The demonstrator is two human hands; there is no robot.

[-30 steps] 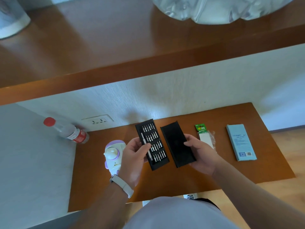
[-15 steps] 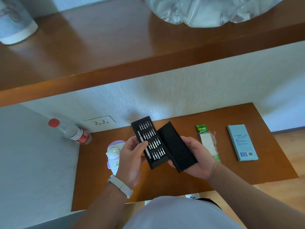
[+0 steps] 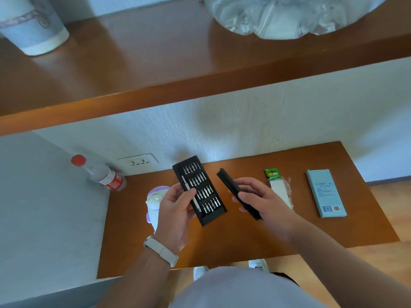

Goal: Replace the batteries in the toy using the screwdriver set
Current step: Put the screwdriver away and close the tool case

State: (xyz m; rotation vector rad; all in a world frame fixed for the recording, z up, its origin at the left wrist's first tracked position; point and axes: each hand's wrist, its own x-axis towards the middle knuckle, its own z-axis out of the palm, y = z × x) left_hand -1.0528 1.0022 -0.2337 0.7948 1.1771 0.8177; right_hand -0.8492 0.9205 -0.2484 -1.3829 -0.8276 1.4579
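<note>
Cover [image 3: 231, 185] now apart from the bit tray [image 3: 200, 190], a gap between them (half a second ago their long edges met). Right hand [image 3: 264, 201] has rolled it from flat to nearly edge-on.

Green battery pack [image 3: 272, 174] reads "GP"; other print illegible.

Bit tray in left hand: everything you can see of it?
The bit tray is a black rectangular slab, plastic-looking, uncovered. Four rows of silver bits sit in it; a slim silver driver handle lies along its left edge. It is held above the table, tilted, far end toward the wall. The left hand grips its near left side, thumb across the handle. Its cover is apart, in the right hand.
</note>
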